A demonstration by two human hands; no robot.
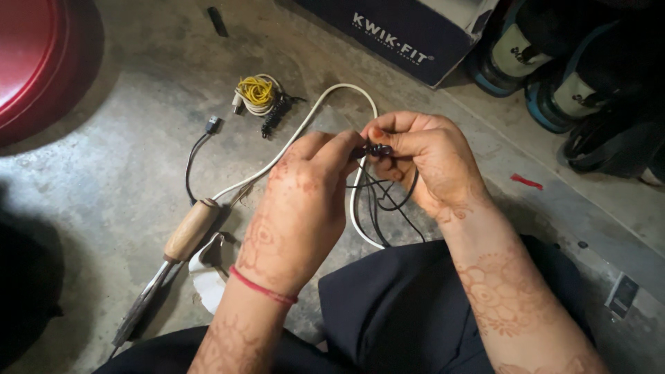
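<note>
My left hand (299, 208) and my right hand (428, 161) meet above my lap, both pinching a small black part (378, 149) from which thin black wires (385, 201) hang in loops. A thick white cable (325, 104) curves behind my hands on the concrete floor and runs to a soldering iron with a wooden handle (190, 228), which lies at the left beside my left wrist. A red thread circles that wrist.
A yellow and white wire bundle (258, 93) and a black cable with a small plug (211, 126) lie further out. A dark blue box (398, 34) and shoes (547, 55) stand at the top right, a red round object (28, 55) at the top left.
</note>
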